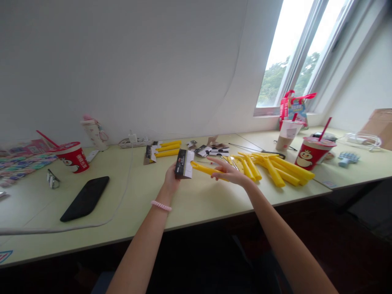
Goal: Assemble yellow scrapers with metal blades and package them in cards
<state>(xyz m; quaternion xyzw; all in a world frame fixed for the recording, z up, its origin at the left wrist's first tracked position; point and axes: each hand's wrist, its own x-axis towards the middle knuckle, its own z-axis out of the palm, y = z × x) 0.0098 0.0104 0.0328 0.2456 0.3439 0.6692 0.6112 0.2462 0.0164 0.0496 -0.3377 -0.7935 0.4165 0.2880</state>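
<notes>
My left hand (172, 178) is closed on a folded black and white cardboard sleeve (184, 164), held up over the table. Close to its right side, my right hand (229, 172) grips a yellow tube-like handle (204, 168), whose tip meets or nearly meets the sleeve; I cannot tell if it is inside. More yellow handles (277, 169) lie in a loose pile right of my right hand. Behind my left hand, several yellow handles with black card sleeves (150, 153) on their ends lie side by side. Flat card sleeves (211, 149) are scattered behind the hands.
A black phone (85, 199) lies at left, near a white cable (116, 216) and a red cup (72, 158). A power strip (134, 141) and a bottle (95, 134) stand by the wall. Right of the pile are another red cup (314, 154) and a pale cup (288, 136).
</notes>
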